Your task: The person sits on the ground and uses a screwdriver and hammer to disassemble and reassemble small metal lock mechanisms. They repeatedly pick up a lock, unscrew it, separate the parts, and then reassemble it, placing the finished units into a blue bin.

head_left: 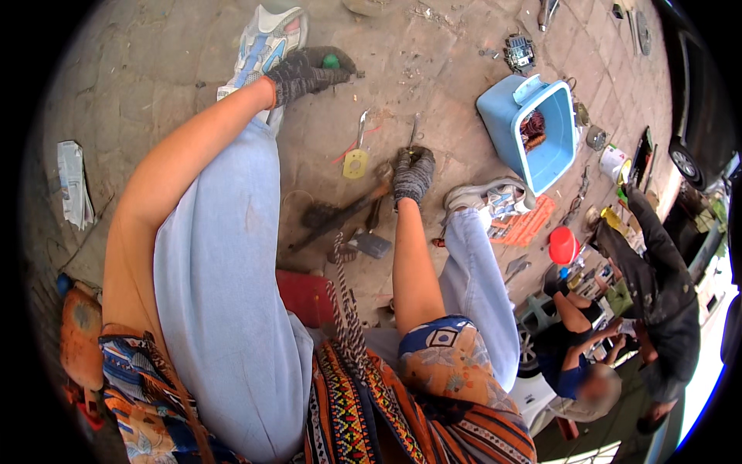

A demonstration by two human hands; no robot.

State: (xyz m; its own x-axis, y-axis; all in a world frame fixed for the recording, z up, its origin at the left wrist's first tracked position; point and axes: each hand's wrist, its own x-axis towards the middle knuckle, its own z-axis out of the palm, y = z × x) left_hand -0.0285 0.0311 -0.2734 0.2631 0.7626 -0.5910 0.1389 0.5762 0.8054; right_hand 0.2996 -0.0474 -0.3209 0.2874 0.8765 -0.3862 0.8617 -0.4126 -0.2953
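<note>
My left hand (305, 75), in a dark grey knitted glove, is next to my left shoe (267, 42). Its fingers are closed around a small green thing (331, 61), mostly covered by the glove. My right hand (413, 172), gloved the same way, is closed low over the paving on a thin metal tool (416, 130) whose shaft points away from me; its handle is hidden. Between the hands lie a yellow plate with holes (355, 163), a pointed metal blade (362, 127) and a thin red strand (373, 131). A hammer (348, 207) rests nearer to me.
A light blue bin (502, 116) with reddish-brown wire inside lies tipped at the right. Past my right shoe (495, 199) are an orange crate-like piece (529, 222) and a red bucket (563, 245). Two people are farther right, one seated (572, 363). Folded newspaper (73, 184) lies far left.
</note>
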